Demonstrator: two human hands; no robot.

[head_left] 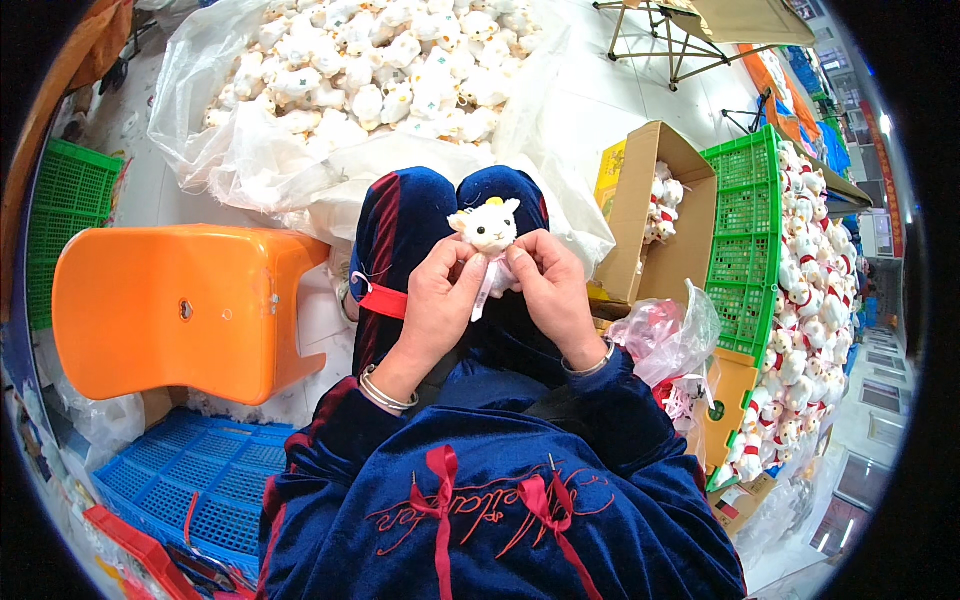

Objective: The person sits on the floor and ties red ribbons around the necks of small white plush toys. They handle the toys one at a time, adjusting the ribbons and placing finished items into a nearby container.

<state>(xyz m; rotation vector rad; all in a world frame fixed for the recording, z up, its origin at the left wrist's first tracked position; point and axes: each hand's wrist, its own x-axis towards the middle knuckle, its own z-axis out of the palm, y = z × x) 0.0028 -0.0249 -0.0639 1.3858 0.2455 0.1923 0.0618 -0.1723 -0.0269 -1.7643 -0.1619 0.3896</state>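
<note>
A small white plush animal (489, 228) with dark eyes and a yellow spot on its head faces up above my knees. A pale pink ribbon (485, 286) lies at its neck, one end hanging down its front. My left hand (440, 285) is closed at the toy's left side, thumb and fingers pinching at the ribbon by the neck. On the other side, my right hand (551, 284) pinches at the neck too, thumb against the ribbon. Part of the toy's body is hidden behind my fingers.
Ahead, a large clear plastic bag (190, 110) holds many white plush toys. An orange plastic chair (180, 310) stands left, above a blue crate (220, 455). To the right are a cardboard box (690, 235) with plush toys, a green crate (745, 240) and a plastic bag (668, 335) with pink ribbons.
</note>
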